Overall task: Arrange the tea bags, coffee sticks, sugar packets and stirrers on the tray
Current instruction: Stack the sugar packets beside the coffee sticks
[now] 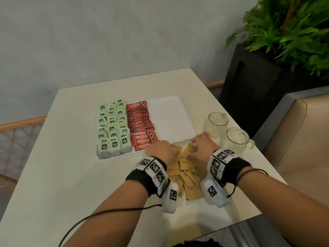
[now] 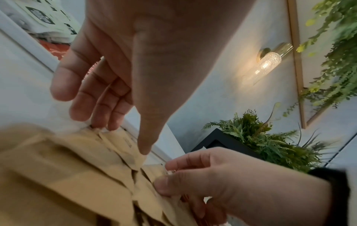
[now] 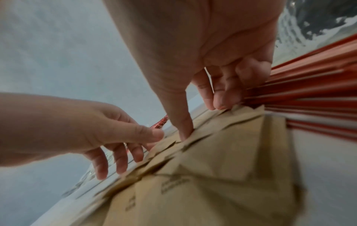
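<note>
A white tray (image 1: pixel 170 118) carries rows of green tea bags (image 1: pixel 114 129) on its left and red coffee sticks (image 1: pixel 142 129) in its middle; its right part is bare. Brown sugar packets (image 1: pixel 188 173) lie in a loose pile on the table in front of the tray. My left hand (image 1: pixel 160 148) touches the pile's far left edge with spread, fairly straight fingers (image 2: pixel 100 119). My right hand (image 1: pixel 199 147) pinches a tilted packet (image 3: pixel 212 119) between thumb and curled fingers. Red stirrers (image 1: pixel 203 134) lie just beyond the right hand, also in the right wrist view (image 3: pixel 309 91).
Two glass mugs (image 1: pixel 216 124) (image 1: pixel 235 139) stand on the table right of the tray, close to my right hand. A black planter (image 1: pixel 252 82) with ferns and a beige bench (image 1: pixel 299 139) sit past the table's right edge. A cable trails from my left wrist.
</note>
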`<state>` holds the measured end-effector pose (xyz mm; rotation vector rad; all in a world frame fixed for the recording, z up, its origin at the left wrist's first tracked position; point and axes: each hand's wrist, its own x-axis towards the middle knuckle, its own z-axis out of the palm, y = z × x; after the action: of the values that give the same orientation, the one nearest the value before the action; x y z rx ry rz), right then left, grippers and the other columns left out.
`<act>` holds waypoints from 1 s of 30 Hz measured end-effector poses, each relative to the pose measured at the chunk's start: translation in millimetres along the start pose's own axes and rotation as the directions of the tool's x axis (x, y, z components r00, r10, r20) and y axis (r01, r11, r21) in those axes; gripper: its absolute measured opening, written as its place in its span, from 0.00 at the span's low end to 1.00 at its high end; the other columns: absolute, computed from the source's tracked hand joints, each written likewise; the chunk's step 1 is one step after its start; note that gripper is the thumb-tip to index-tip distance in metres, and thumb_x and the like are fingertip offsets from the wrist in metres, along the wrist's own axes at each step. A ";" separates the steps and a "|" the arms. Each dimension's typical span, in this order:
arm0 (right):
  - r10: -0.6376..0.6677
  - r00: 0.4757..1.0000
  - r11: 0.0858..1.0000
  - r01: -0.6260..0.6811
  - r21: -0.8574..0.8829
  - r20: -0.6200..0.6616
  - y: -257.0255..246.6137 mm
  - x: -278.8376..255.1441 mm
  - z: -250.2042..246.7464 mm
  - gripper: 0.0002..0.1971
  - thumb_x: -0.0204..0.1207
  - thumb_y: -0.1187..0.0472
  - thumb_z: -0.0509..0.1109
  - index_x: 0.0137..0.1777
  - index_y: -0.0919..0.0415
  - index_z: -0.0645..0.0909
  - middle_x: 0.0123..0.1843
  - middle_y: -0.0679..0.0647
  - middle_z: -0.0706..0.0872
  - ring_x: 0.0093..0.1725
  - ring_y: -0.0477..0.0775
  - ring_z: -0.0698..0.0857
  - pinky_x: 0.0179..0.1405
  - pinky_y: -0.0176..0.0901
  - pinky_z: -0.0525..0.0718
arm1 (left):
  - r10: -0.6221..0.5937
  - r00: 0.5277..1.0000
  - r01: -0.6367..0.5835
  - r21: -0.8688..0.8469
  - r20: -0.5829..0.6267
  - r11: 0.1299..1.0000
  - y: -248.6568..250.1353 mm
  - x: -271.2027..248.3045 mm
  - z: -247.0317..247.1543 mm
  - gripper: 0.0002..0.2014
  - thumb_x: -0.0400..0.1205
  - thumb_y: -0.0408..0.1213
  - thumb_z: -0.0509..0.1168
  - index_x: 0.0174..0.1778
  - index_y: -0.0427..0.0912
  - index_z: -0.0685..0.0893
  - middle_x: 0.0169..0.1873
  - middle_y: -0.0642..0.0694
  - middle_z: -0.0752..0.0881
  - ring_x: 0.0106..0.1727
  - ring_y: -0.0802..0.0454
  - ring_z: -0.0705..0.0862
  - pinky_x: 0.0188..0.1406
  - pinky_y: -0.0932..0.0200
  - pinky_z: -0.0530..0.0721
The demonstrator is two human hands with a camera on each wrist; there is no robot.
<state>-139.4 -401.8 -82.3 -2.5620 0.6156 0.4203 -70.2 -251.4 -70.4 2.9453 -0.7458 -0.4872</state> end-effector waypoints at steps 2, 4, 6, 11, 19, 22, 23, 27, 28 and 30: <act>0.044 0.999 0.999 -0.044 -0.002 0.010 -1.7 4.9 -3.9 0.33 0.64 0.45 0.80 0.67 0.57 0.76 0.63 0.53 0.75 0.60 0.55 0.80 0.60 0.52 0.83 | 0.008 1.000 -0.007 0.047 -0.011 0.999 4.8 -0.9 1.8 0.20 0.83 0.56 0.62 0.35 0.44 0.74 0.37 0.50 0.80 0.40 0.50 0.79 0.39 0.57 0.76; 0.062 0.998 0.998 -0.062 0.013 0.015 -4.4 6.2 -9.0 0.22 0.58 0.47 0.83 0.47 0.58 0.83 0.45 0.52 0.81 0.41 0.52 0.84 0.41 0.47 0.85 | 0.028 1.000 -0.027 0.079 -0.012 0.997 7.7 -0.9 4.9 0.17 0.84 0.53 0.62 0.38 0.43 0.77 0.40 0.49 0.83 0.40 0.50 0.80 0.39 0.58 0.77; 0.066 0.997 0.997 -0.067 0.030 0.033 -7.3 5.3 -11.8 0.16 0.57 0.51 0.83 0.34 0.58 0.81 0.34 0.52 0.80 0.31 0.52 0.80 0.31 0.45 0.80 | 0.021 1.000 -0.021 0.022 0.007 1.000 6.2 0.3 7.7 0.14 0.84 0.51 0.63 0.41 0.43 0.79 0.44 0.48 0.85 0.41 0.50 0.81 0.38 0.58 0.77; -0.049 0.996 0.998 0.052 0.040 -0.076 -11.8 -3.2 -20.0 0.09 0.73 0.57 0.75 0.50 0.59 0.84 0.48 0.52 0.85 0.50 0.53 0.85 0.44 0.40 0.80 | 0.026 0.998 -0.010 -0.232 0.063 0.973 -7.1 0.5 10.7 0.12 0.85 0.44 0.62 0.57 0.40 0.77 0.47 0.47 0.83 0.45 0.48 0.82 0.41 0.55 0.78; -0.079 0.951 0.895 0.199 0.399 -0.298 -24.0 -18.6 -23.1 0.04 0.78 0.56 0.71 0.44 0.52 0.87 0.38 0.44 0.85 0.35 0.49 0.83 0.32 0.38 0.78 | 0.053 0.998 -0.059 -0.796 -0.034 0.602 -34.7 -5.4 -11.1 0.12 0.85 0.38 0.66 0.63 0.41 0.78 0.44 0.49 0.85 0.41 0.54 0.85 0.39 0.56 0.87; -0.039 0.924 0.812 0.251 0.527 -0.380 -33.4 -20.4 -22.7 0.05 0.81 0.55 0.68 0.48 0.53 0.85 0.40 0.45 0.84 0.37 0.49 0.80 0.39 0.43 0.79 | 0.040 0.995 -0.098 -0.828 -0.092 0.552 -37.0 -7.9 -19.5 0.09 0.86 0.37 0.65 0.59 0.38 0.82 0.46 0.47 0.86 0.38 0.55 0.84 0.32 0.60 0.85; -0.031 0.916 0.799 0.263 0.541 -0.399 -36.3 -20.8 -24.1 0.07 0.82 0.55 0.67 0.50 0.54 0.85 0.41 0.45 0.84 0.40 0.48 0.79 0.42 0.42 0.77 | 0.025 0.994 -0.101 -0.839 -0.104 0.534 -38.1 -8.4 -20.6 0.08 0.86 0.37 0.65 0.58 0.38 0.82 0.46 0.46 0.86 0.38 0.55 0.85 0.32 0.59 0.84; -0.024 0.940 0.714 0.255 0.652 -0.341 -46.4 -20.5 -24.8 0.11 0.83 0.55 0.65 0.53 0.61 0.85 0.50 0.52 0.87 0.49 0.52 0.82 0.49 0.45 0.81 | -0.022 0.997 -0.053 -0.906 -0.069 0.419 -41.4 -15.0 -25.2 0.05 0.86 0.36 0.64 0.54 0.39 0.81 0.45 0.46 0.85 0.39 0.54 0.84 0.33 0.60 0.82; -0.040 0.952 0.690 0.246 0.681 -0.304 -49.3 -20.5 -22.6 0.10 0.83 0.57 0.65 0.52 0.61 0.85 0.50 0.54 0.87 0.51 0.53 0.83 0.50 0.46 0.83 | 0.008 0.999 -0.041 -0.916 -0.042 0.399 -41.3 -18.2 -25.5 0.04 0.85 0.35 0.65 0.52 0.40 0.82 0.44 0.46 0.85 0.39 0.54 0.83 0.33 0.61 0.82; -0.070 0.963 0.657 0.240 0.715 -0.259 -51.6 -19.4 -15.1 0.06 0.83 0.60 0.66 0.46 0.60 0.82 0.46 0.53 0.86 0.51 0.55 0.84 0.52 0.50 0.84 | 0.083 0.997 -0.036 -0.925 -0.004 0.379 -39.5 -26.2 -25.4 0.01 0.84 0.33 0.66 0.48 0.43 0.82 0.39 0.47 0.86 0.39 0.53 0.83 0.34 0.61 0.83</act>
<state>-127.9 -362.1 -42.9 -1.8335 0.4897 -0.1642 -66.0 -204.6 -44.2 1.8021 -0.3491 -0.6726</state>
